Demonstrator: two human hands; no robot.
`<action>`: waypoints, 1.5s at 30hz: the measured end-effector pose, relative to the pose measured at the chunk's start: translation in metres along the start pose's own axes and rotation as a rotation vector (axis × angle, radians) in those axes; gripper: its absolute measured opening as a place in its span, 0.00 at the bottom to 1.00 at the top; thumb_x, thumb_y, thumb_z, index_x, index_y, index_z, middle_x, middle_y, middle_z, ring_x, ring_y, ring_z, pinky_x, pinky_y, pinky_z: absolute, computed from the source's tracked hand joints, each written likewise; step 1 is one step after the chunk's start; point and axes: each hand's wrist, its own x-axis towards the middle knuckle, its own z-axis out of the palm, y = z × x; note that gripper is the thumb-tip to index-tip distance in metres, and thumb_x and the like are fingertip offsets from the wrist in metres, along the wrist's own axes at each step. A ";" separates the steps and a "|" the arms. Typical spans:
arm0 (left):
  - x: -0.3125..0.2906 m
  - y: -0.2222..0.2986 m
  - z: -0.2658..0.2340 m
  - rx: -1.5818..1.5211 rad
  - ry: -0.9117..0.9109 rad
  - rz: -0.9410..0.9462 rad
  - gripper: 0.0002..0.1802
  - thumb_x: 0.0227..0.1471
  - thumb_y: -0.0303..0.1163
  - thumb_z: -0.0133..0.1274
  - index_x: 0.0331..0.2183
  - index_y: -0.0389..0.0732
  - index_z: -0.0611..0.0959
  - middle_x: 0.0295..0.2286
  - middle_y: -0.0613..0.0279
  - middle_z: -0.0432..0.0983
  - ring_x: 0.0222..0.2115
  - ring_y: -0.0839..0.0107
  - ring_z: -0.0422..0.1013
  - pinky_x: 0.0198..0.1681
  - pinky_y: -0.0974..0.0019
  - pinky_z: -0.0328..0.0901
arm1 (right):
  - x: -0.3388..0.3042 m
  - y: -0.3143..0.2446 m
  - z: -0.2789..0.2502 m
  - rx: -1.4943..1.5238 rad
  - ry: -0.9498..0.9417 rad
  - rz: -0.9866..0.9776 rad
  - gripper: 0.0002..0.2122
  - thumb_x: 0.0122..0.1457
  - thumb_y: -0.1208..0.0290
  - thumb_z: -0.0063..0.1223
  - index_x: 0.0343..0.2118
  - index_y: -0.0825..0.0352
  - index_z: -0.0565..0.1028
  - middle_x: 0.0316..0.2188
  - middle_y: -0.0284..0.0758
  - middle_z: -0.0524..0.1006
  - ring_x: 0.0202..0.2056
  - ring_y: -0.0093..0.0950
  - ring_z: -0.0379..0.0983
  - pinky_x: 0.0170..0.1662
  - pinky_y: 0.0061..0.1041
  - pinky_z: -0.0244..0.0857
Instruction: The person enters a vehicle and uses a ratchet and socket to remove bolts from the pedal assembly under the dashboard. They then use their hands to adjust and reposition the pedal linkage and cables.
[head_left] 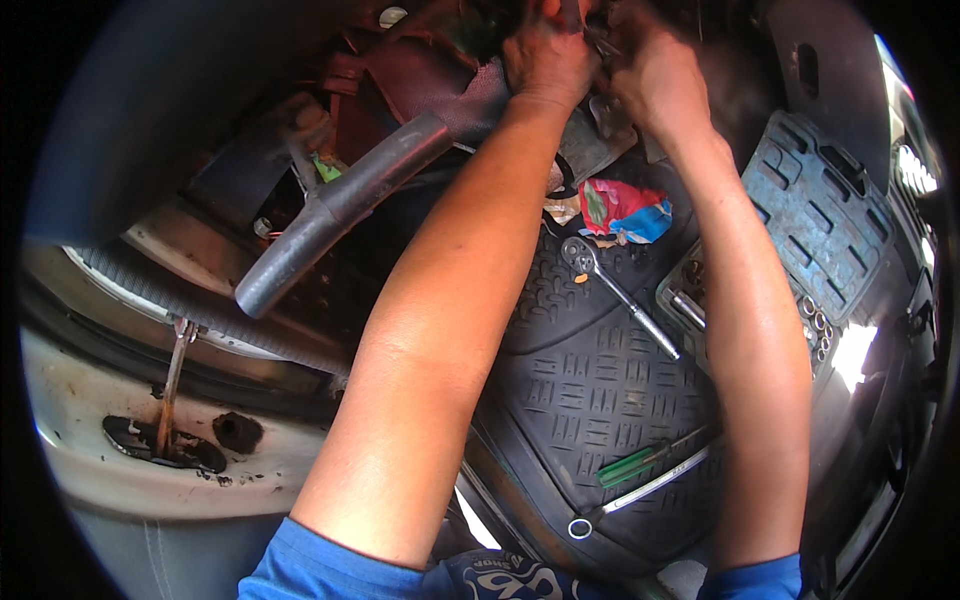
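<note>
Both my arms reach to the far top of the head view, under a dark, reddish-lit part of a car's interior. My left hand [548,62] is closed, its fingertips partly cut off by the upper edge; what it grips is too dark to name. Close beside it, my right hand [664,88] is curled inward with its fingers mostly hidden. Dark parts lie between the two hands. Nearer to me, a crumpled, colourful wrapper [625,210] lies on the black rubber floor mat [570,400]. A chrome ratchet [622,302] rests just below the wrapper.
Right of my right forearm lies an unfolded blue tool case [822,215] with sockets [815,322]. A green-handled screwdriver [630,466] and a combination wrench [645,497] lie nearer on the mat. At left, a thick dark T-shaped bar [345,212] juts above the door sill [280,480].
</note>
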 end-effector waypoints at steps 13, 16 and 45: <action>-0.008 -0.033 -0.001 0.025 0.230 -0.724 0.25 0.52 0.29 0.50 0.53 0.37 0.78 0.52 0.49 0.76 0.55 0.55 0.71 0.59 0.53 0.64 | 0.000 -0.003 0.005 -0.013 0.117 0.023 0.20 0.52 0.73 0.57 0.50 0.54 0.81 0.42 0.46 0.82 0.47 0.49 0.78 0.51 0.43 0.72; 0.021 -0.060 -0.001 -0.061 0.082 -0.841 0.24 0.55 0.34 0.53 0.54 0.40 0.77 0.53 0.51 0.75 0.57 0.59 0.68 0.57 0.53 0.64 | -0.001 0.009 0.004 0.066 0.104 0.126 0.18 0.53 0.72 0.57 0.49 0.58 0.82 0.43 0.49 0.82 0.47 0.48 0.79 0.51 0.43 0.73; 0.056 -0.021 -0.046 -1.309 0.178 -1.542 0.13 0.66 0.36 0.43 0.44 0.43 0.80 0.39 0.57 0.80 0.40 0.62 0.78 0.50 0.55 0.73 | -0.012 0.088 -0.080 0.178 -0.145 0.070 0.15 0.58 0.68 0.62 0.48 0.62 0.82 0.41 0.44 0.84 0.45 0.39 0.81 0.52 0.33 0.70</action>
